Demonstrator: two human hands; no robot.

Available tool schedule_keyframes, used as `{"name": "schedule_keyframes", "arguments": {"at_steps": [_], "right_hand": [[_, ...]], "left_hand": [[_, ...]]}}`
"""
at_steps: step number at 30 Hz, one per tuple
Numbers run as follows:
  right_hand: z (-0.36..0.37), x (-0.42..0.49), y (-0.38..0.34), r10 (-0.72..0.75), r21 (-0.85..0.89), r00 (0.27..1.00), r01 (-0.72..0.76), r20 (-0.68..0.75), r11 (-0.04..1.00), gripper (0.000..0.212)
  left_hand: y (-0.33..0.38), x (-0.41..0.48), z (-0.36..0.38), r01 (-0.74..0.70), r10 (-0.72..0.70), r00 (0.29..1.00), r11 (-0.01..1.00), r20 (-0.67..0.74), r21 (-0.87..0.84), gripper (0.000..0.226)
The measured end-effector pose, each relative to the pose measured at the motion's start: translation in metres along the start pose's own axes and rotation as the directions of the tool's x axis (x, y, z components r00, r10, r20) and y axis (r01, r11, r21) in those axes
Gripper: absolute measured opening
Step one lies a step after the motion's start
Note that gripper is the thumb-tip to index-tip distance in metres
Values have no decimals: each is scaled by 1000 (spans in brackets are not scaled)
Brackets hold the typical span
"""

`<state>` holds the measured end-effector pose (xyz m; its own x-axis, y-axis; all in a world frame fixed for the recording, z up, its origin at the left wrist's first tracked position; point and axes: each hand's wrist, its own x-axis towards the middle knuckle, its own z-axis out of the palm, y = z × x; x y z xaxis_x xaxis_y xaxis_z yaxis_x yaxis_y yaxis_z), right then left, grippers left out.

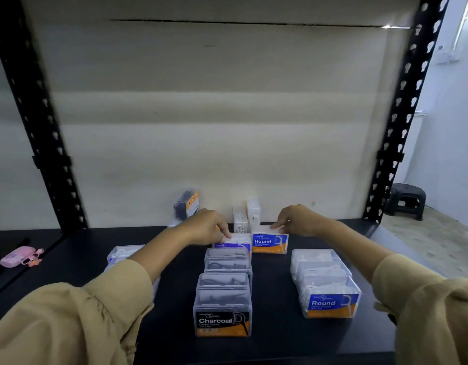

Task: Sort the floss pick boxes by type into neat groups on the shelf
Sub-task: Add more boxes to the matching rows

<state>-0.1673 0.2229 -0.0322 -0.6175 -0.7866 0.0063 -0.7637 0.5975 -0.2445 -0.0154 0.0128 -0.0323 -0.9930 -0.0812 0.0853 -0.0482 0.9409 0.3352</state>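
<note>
On the black shelf (275, 343) a row of several Charcoal boxes (223, 312) runs front to back in the middle. A row of three blue Round boxes (330, 299) stands on the right. At the back, my left hand (206, 227) grips the top of a blue-labelled box (236, 245) behind the Charcoal row. My right hand (296, 219) grips the top of another Round box (269, 242) beside it. More clear boxes (122, 254) lie under my left forearm, partly hidden.
A charcoal box (186, 206) and two white upright boxes (247, 217) stand against the back wall. A pink case (18, 256) lies on the lower left surface. Black slotted uprights (40, 122) frame the shelf. A dark stool (405, 200) stands on the floor at right.
</note>
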Motion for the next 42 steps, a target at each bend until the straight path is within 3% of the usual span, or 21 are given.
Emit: {"name": "schedule_keyframes", "arguments": {"at_steps": [13,20,24,27,42], "right_hand": [[-4,-10,6,16,0,1000,-16,15,1000,29],[-9,-12,4,52,51,998,-53,20,997,22],[0,-7,-6,42,61,992,-50,122,997,39],[-1,-6,-3,30,89,992,-41,121,995,38],[-10,-26,42,48,325,978,-113,203,939,36]], "left_hand": [[-11,-7,-4,11,-11,1000,1000,3,-4,18],[-18,-9,-9,11,-15,999,997,50,81,28],[-17,-3,-2,21,-30,991,997,131,72,42],[-25,-5,-6,14,-26,992,996,125,94,42],[-120,-50,-57,244,-252,959,967,131,72,39]]}}
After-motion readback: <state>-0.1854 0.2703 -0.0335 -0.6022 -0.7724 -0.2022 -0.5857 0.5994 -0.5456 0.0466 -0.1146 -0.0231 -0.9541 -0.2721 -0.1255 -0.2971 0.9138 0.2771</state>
